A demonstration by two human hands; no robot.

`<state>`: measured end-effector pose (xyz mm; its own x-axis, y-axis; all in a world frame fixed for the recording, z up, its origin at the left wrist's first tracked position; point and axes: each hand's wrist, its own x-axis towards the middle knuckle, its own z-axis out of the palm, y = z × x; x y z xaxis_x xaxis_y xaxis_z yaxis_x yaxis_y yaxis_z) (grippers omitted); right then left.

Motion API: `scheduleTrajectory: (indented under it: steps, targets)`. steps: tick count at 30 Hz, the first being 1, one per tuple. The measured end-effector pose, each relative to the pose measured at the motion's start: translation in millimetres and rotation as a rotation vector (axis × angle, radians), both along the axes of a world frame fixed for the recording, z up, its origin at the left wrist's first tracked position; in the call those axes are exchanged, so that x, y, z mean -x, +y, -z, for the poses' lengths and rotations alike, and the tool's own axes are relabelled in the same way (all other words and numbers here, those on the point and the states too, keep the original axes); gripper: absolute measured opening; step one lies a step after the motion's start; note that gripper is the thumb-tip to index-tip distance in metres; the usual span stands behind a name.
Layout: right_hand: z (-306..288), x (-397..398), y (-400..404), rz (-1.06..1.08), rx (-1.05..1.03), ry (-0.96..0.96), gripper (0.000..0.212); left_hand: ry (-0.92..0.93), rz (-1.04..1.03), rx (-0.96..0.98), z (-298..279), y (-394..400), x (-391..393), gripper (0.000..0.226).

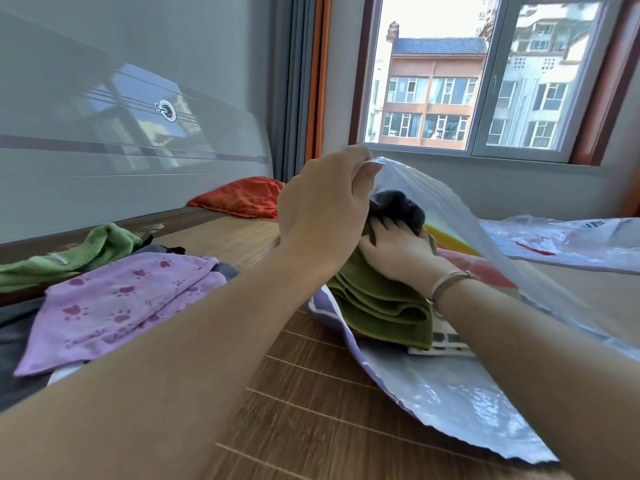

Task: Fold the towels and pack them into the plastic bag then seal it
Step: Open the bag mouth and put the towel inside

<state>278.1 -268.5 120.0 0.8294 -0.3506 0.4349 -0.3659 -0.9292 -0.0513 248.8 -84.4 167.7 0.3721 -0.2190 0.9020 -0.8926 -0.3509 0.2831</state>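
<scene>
A large clear plastic bag (460,403) lies open on the bamboo mat. My left hand (325,213) pinches the bag's upper lip and holds it lifted. Inside the mouth, my right hand (398,247) rests with spread fingers on a folded green towel (384,303) and touches a dark grey towel (398,206) behind it. The green towel sits on a striped white towel (446,342) and on red and yellow fabric deeper in the bag. A lilac paw-print towel (121,299) and a light green towel (79,251) lie unfolded at the left.
An orange-red pillow (242,197) lies by the grey headboard (121,140). A second clear plastic bag (568,244) lies at the right under the window. Dark cloth (14,341) sits under the lilac towel. Bamboo mat (311,427) shows in front.
</scene>
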Motion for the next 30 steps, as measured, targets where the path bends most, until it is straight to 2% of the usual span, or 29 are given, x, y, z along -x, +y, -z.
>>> scheduleTrajectory:
  steps: [3,5,6,8,12,14,17,22,25,28,30]
  targets:
    - [-13.1,-19.9,-3.4,0.042,-0.235,0.089,0.067,-0.026,0.005,-0.012,-3.7,1.2,-2.0,0.026]
    - [-25.0,-26.0,-0.4,0.027,-0.433,0.114,0.061,-0.037,0.006,-0.027,-3.7,3.5,-3.5,0.026]
    - [-29.5,-27.7,2.0,0.035,-0.465,0.102,0.057,-0.036,0.007,-0.032,-3.3,4.5,-4.2,0.026]
    - [-29.2,-25.3,10.4,0.105,-0.267,0.065,0.054,-0.03,0.017,-0.033,-2.4,6.2,-5.4,0.027]
    - [-0.6,-5.7,27.4,0.111,0.353,-0.175,0.036,0.0,0.028,-0.01,-1.7,7.3,-3.8,0.028]
    - [5.1,10.1,25.9,0.126,0.466,-0.222,0.036,0.01,0.029,0.0,-1.0,6.6,-1.4,0.028]
    - [3.3,17.9,17.1,0.166,0.355,-0.158,0.05,0.029,0.023,0.003,0.0,5.5,0.8,0.023]
    - [-4.7,-15.8,0.6,0.099,-0.074,0.022,0.067,0.049,0.04,-0.086,-0.1,3.9,-7.4,0.023]
    - [-16.9,-26.3,-6.8,0.129,-0.273,0.112,0.074,-0.028,0.019,-0.022,0.4,5.9,-7.7,0.025]
    - [-14.3,-25.5,-0.2,0.152,-0.171,0.121,0.069,-0.024,0.013,-0.016,-0.5,9.2,-7.1,0.027]
    - [-5.1,-17.0,7.7,0.149,-0.055,0.05,0.062,0.002,0.009,-0.043,-0.7,11.6,-4.3,0.026]
